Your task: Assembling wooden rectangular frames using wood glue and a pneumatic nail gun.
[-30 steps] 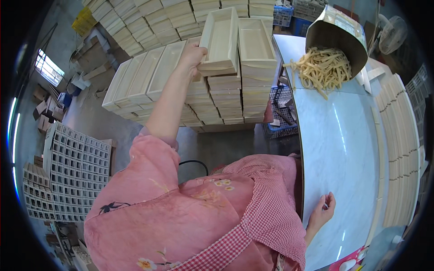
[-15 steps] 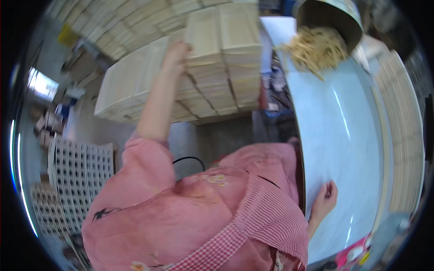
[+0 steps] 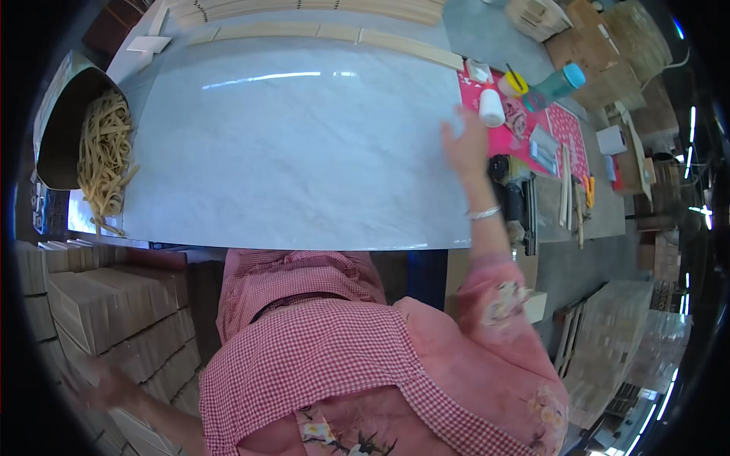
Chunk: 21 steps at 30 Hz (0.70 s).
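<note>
Over the right part of the pale marbled table (image 3: 304, 144) my right hand (image 3: 465, 146) reaches forward, fingers apart and nothing in them. Just beyond its fingertips a white bottle-shaped thing (image 3: 491, 108) rests on a pink cloth (image 3: 506, 140). Low on the left, my left hand (image 3: 110, 389) is blurred by motion beside stacked pale bundles (image 3: 114, 304); whether it touches them I cannot tell. At the table's left end a bin (image 3: 57, 144) lies tipped, with curly beige strips (image 3: 105, 156) at its mouth.
Along the table's far edge run long pale strips (image 3: 289, 30). On the right stand a yellow-rimmed cup (image 3: 512, 83), a teal bottle (image 3: 559, 85) and a dark cylindrical device (image 3: 511, 194). Cardboard boxes (image 3: 601, 53) and wrapped stacks (image 3: 608, 342) fill the right side.
My view has swung to the right, toward the table. The left hand has come away from the top of the bundles and hangs lower. My right hand has reached out toward the pink cloth.
</note>
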Each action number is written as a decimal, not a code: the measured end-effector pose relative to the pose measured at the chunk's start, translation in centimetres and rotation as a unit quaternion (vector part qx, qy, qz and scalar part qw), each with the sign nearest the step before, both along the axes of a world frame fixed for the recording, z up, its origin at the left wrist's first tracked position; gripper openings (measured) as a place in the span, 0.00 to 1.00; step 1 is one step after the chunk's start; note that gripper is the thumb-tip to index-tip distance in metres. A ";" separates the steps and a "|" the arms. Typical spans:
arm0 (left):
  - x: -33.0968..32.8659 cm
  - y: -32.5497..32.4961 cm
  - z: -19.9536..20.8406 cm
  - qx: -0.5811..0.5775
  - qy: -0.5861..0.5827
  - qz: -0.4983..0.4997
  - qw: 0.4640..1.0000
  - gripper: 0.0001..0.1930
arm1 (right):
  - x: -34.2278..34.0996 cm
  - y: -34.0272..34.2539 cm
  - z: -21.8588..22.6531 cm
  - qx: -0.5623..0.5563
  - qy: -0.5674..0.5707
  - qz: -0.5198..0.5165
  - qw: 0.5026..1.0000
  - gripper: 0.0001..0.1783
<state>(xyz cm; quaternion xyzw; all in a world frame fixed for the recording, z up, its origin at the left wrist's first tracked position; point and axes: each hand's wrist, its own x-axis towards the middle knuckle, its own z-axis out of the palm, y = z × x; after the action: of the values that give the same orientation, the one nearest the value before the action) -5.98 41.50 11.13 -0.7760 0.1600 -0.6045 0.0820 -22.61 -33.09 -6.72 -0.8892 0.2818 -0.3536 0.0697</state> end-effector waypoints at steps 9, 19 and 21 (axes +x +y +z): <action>0.4 -11.2 -2.7 0.006 0.154 -0.055 0.987 0.23 | -5.7 -25.7 -2.0 0.008 0.201 -0.055 0.978 0.27; -1.5 -14.8 -6.1 -0.080 0.278 -0.106 0.951 0.24 | -9.1 -27.6 -1.5 0.049 0.168 0.013 0.984 0.16; -0.9 -15.0 -6.8 -0.099 0.294 -0.128 0.942 0.23 | -10.6 -24.4 0.4 0.074 0.119 0.025 0.990 0.14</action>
<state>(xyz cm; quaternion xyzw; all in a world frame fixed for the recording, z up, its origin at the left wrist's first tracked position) -6.92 26.49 4.36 -0.8962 0.2148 -0.3680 -0.1238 -33.25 -57.54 -6.32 -0.9241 0.2914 -0.2216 0.1096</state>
